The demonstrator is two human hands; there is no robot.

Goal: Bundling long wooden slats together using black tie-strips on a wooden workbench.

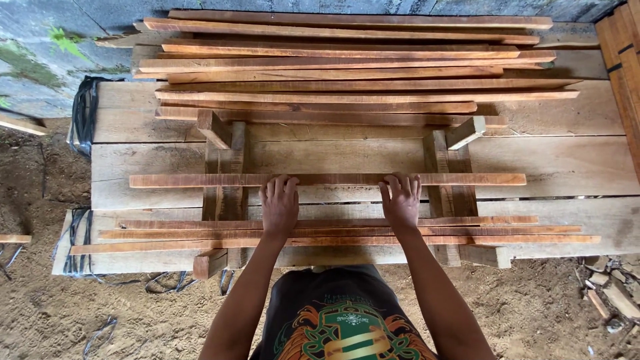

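A long thin wooden slat [200,180] lies crosswise over two short wooden supports, one on the left [223,167] and one on the right [445,170]. My left hand [279,205] rests palm down with its fingertips on the slat's near edge. My right hand [401,200] does the same further right. Neither hand grips anything; the fingers lie flat and slightly apart. Three more slats [333,231] lie side by side under my wrists, near the bench's front edge.
A pile of several long slats [347,60] fills the back of the plank workbench [567,167]. More boards [623,60] lean at the right. Black straps [83,113] hang off the left end. Sandy ground with wood scraps [610,293] lies below.
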